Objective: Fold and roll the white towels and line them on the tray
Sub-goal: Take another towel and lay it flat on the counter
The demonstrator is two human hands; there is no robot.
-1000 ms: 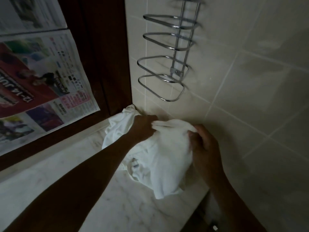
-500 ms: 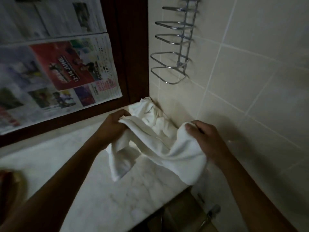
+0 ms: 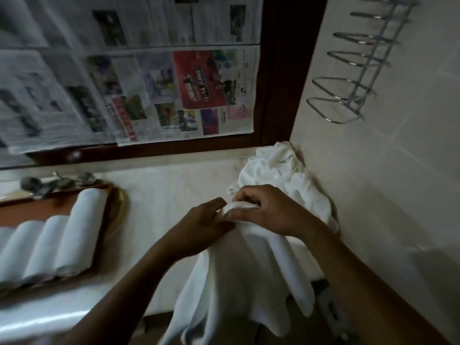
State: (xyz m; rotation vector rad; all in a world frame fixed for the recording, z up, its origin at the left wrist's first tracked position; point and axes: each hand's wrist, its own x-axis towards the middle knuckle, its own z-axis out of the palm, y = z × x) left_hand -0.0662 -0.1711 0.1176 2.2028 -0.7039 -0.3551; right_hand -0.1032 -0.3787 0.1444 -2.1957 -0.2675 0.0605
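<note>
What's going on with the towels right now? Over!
Left hand and right hand pinch one towel at its top, rest hanging off the counter. Rolled towels lined on tray. Loose pile in corner behind, not blocking.

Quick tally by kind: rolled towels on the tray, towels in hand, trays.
Rolled towels: 4, leftmost cut off by the frame edge
Towel in hand: 1
Tray: 1
Total: 6

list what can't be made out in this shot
Head view:
- tray: left part cut off by the frame edge, so the count of rolled towels is unknown.
- held towel: lower end runs off the bottom edge.
- towel pile: front hidden by the right hand; count unclear.
- newspaper: small print blurred.
</note>
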